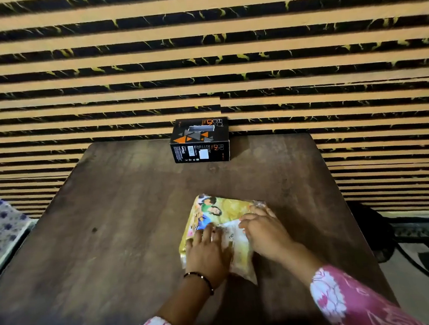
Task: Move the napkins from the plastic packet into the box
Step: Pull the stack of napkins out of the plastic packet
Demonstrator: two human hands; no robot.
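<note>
Both hands are down on the plastic packet [214, 215], a yellow printed pack that lies flat on the dark wooden bench [116, 235], toward its near edge. The left hand [207, 253] rests on the packet's near left part, its fingers [208, 231] laid out fairly straight and spread across the film, pressing rather than gripping. The right hand [265, 231] sits just beside it on the packet's right side, its fingers [249, 217] bent down onto the clear, crinkled end of the wrapper; whether they pinch the film or only press on it cannot be told. White napkins [231, 234] show through the clear part of the pack between the two sets of fingers. The box [200, 140], black with orange triangles, stands well beyond the fingers at the far edge of the bench, against the striped wall [199, 60], apart from the packet. A dark bracelet [199, 280] circles the left wrist, and both forearms come out of pink flowered sleeves [350, 303].
</note>
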